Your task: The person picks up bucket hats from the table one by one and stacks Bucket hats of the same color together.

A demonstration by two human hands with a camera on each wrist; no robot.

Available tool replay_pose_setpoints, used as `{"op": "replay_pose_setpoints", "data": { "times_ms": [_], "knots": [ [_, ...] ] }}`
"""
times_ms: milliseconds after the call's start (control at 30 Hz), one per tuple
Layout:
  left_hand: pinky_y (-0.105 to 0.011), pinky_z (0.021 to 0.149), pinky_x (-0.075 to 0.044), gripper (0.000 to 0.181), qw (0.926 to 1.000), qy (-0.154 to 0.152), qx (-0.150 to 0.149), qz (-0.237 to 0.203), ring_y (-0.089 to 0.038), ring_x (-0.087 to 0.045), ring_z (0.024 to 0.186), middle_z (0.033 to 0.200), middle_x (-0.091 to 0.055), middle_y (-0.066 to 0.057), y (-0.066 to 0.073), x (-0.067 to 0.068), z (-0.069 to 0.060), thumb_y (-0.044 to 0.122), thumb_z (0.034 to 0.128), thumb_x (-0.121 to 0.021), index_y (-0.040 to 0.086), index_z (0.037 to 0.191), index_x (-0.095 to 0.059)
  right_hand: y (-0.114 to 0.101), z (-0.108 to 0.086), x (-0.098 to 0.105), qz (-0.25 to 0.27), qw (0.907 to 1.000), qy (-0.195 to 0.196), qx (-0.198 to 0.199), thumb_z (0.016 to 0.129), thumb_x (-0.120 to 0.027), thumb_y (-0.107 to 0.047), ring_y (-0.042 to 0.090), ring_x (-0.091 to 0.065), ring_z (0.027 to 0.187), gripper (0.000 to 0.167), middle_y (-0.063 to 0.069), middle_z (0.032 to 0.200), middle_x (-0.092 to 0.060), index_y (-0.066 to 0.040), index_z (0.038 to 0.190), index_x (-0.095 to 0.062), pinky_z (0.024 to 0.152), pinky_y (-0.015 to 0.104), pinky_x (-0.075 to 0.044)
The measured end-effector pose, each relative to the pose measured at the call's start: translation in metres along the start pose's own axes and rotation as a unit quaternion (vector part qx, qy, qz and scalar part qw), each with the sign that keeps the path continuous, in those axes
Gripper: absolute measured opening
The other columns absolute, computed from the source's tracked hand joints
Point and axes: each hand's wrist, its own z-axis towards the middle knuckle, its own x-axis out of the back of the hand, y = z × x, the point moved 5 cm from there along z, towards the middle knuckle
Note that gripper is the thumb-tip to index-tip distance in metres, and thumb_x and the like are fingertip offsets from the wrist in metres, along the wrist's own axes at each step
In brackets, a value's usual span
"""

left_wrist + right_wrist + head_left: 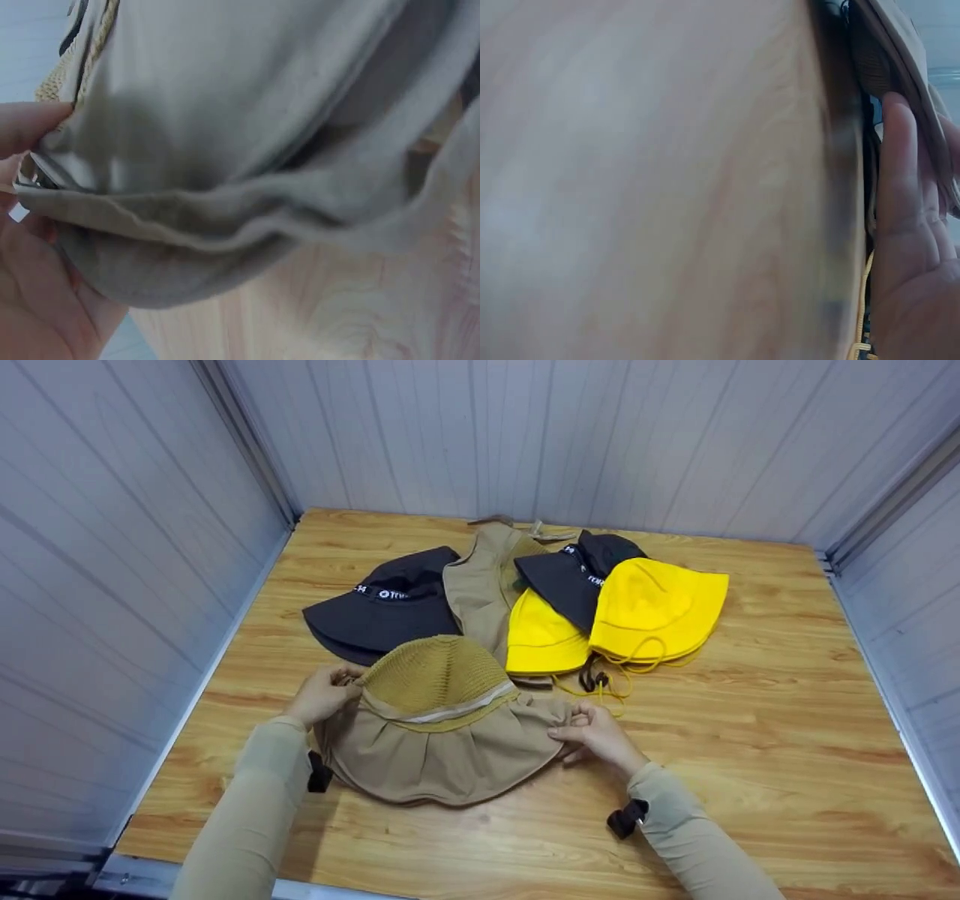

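A beige sun hat with a woven tan crown and a wide pleated cloth brim is held up near the front of the table. At its left side, my left hand pinches the edge where crown and brim meet. My right hand pinches the brim on the right between thumb and fingers. The left wrist view shows the folded brim cloth hanging from the left thumb and fingers. In the right wrist view, the brim lies between the right thumb and fingers.
Behind the held hat lie a black bucket hat on the left, another beige hat, a second black hat and two yellow hats with cords. Pale panel walls enclose the wooden table at the back and sides.
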Motion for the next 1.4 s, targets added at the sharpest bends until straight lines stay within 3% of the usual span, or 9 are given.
{"op": "replay_pose_setpoints", "data": {
  "times_ms": [133, 467, 633, 900, 1233, 1400],
  "knots": [
    [-0.026, 0.068, -0.046, 0.031, 0.9998, 0.001, 0.006, 0.018, -0.016, -0.055, 0.081, 0.105, -0.066, -0.017, -0.004, -0.004, 0.004, 0.007, 0.0972, -0.055, 0.000, 0.127, -0.063, 0.005, 0.002, 0.000, -0.023, 0.9997, -0.001, -0.013, 0.086, -0.075, -0.008, 0.015, -0.068, 0.055, 0.028, 0.002, 0.067, -0.070, -0.001, 0.102, -0.053, 0.053, 0.030, -0.059],
    [-0.032, 0.079, -0.047, 0.028, 0.9978, 0.016, 0.027, 0.059, -0.024, -0.057, 0.094, 0.102, -0.065, -0.014, -0.014, -0.009, 0.009, 0.005, 0.0956, -0.057, -0.002, 0.122, -0.063, 0.011, 0.003, 0.000, -0.048, 0.9984, 0.011, -0.029, 0.085, -0.076, -0.010, 0.012, -0.064, 0.047, 0.027, 0.003, 0.063, -0.066, -0.004, 0.090, -0.050, 0.045, 0.024, -0.054],
    [-0.041, 0.089, -0.050, 0.030, 0.9975, 0.012, 0.048, 0.050, -0.032, -0.059, 0.109, 0.119, -0.064, -0.021, -0.017, -0.013, 0.011, 0.007, 0.0981, -0.057, 0.000, 0.127, -0.062, 0.010, 0.003, -0.001, -0.063, 0.9973, 0.029, -0.024, 0.084, -0.076, -0.008, 0.011, -0.062, 0.044, 0.028, 0.003, 0.059, -0.063, -0.004, 0.088, -0.048, 0.043, 0.023, -0.052],
    [-0.053, 0.106, -0.042, 0.036, 0.9957, 0.005, 0.081, 0.044, -0.040, -0.050, 0.126, 0.136, -0.055, -0.024, -0.023, -0.016, 0.010, 0.010, 0.1004, -0.053, 0.003, 0.135, -0.057, 0.009, 0.003, -0.005, -0.081, 0.9949, 0.054, -0.029, 0.083, -0.077, -0.007, 0.011, -0.061, 0.041, 0.031, 0.004, 0.058, -0.060, -0.003, 0.088, -0.047, 0.041, 0.023, -0.051],
    [-0.054, 0.103, -0.044, 0.035, 0.9938, 0.023, 0.081, 0.073, -0.038, -0.054, 0.123, 0.137, -0.057, -0.021, -0.026, -0.016, 0.009, 0.016, 0.1014, -0.054, 0.008, 0.135, -0.059, 0.010, 0.005, -0.006, -0.099, 0.9912, 0.083, -0.031, 0.081, -0.079, -0.005, 0.011, -0.059, 0.039, 0.032, 0.004, 0.057, -0.059, -0.004, 0.086, -0.048, 0.040, 0.024, -0.051],
    [-0.057, 0.101, -0.044, 0.032, 0.9894, 0.050, 0.083, 0.108, -0.040, -0.054, 0.125, 0.136, -0.059, -0.020, -0.025, -0.016, 0.010, 0.018, 0.0988, -0.056, 0.009, 0.129, -0.061, 0.009, 0.004, -0.005, -0.110, 0.9892, 0.091, -0.031, 0.080, -0.081, -0.006, 0.012, -0.059, 0.039, 0.035, 0.005, 0.061, -0.059, -0.003, 0.092, -0.048, 0.040, 0.026, -0.051]
  ]
}}
